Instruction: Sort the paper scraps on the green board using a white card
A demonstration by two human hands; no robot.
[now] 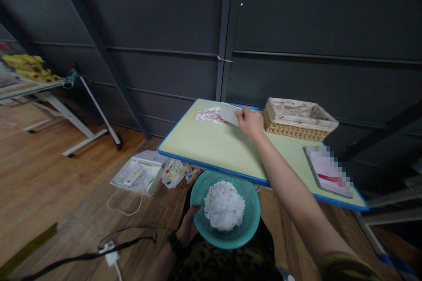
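Right hand (251, 123): clamped on card (228, 113); we're probably scraping.
Left hand (188, 227): clamped on colander (252, 211).
Scraps (207, 114): next move likely wants card edge low.

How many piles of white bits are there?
2. One pile is in the teal basket in the left hand; a smaller one is on the table beside the card in the right hand. The wicker basket could hide more.

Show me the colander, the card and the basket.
Colander (252, 207), head view: bare inner wall.
Card (230, 114), head view: middle of its face.
Basket (296, 131), head view: woven front wall.
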